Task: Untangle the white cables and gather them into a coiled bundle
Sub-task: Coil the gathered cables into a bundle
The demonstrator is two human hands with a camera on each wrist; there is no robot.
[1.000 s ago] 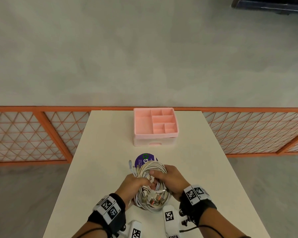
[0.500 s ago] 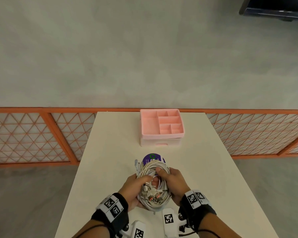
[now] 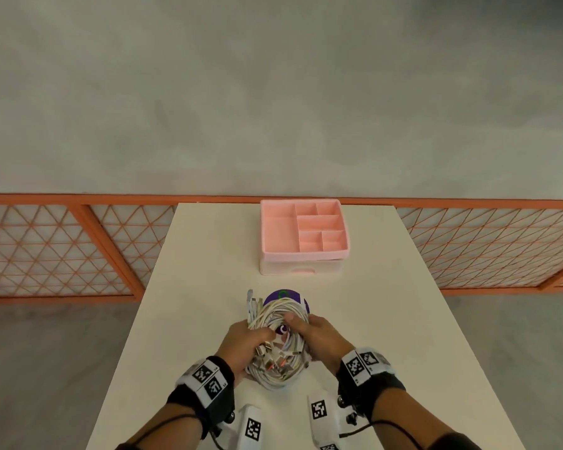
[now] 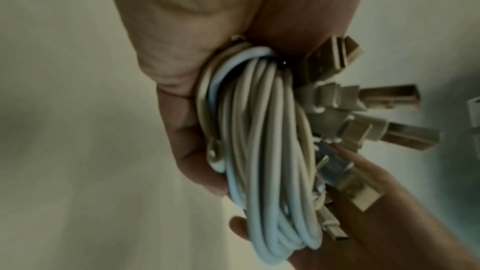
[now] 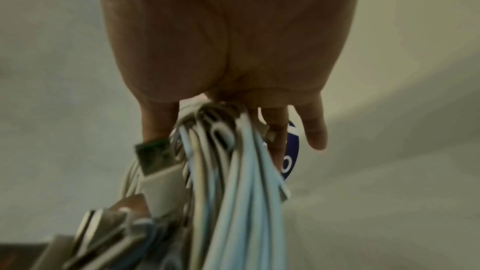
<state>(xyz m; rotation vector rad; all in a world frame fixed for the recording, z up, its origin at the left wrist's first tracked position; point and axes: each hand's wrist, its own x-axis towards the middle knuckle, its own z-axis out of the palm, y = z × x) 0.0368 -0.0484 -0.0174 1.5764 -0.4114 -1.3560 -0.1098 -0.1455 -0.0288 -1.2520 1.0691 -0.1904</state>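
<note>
Two hands close around a coil of white cables (image 3: 278,339) above the near middle of a cream desk (image 3: 189,287). The left hand (image 3: 242,344) wraps its curled fingers round the coil's left side, strands packed tight against the palm in the left wrist view (image 4: 262,130); the right hand (image 3: 319,339) clamps the coil's right side, thumb laid over the top strands, fingers curled underneath, as the right wrist view (image 5: 233,171) confirms. Neither grip shows any slack: both are closed on the bundle. A cluster of USB plugs (image 4: 363,98) fans out from the coil between the two grips, toward the wrists. A few loose cable ends (image 3: 252,302) stick out just beyond the left grip. Directly behind the coil, partly hidden by it, lies a purple round disc (image 3: 286,297); whether the coil touches it cannot be told. Well beyond the grips, near the desk's far edge, stands a pink divided organizer (image 3: 303,235). Bare desk surface extends to both sides of the hands out to the side edges. Past the far edge runs an orange lattice fence (image 3: 46,248).
</note>
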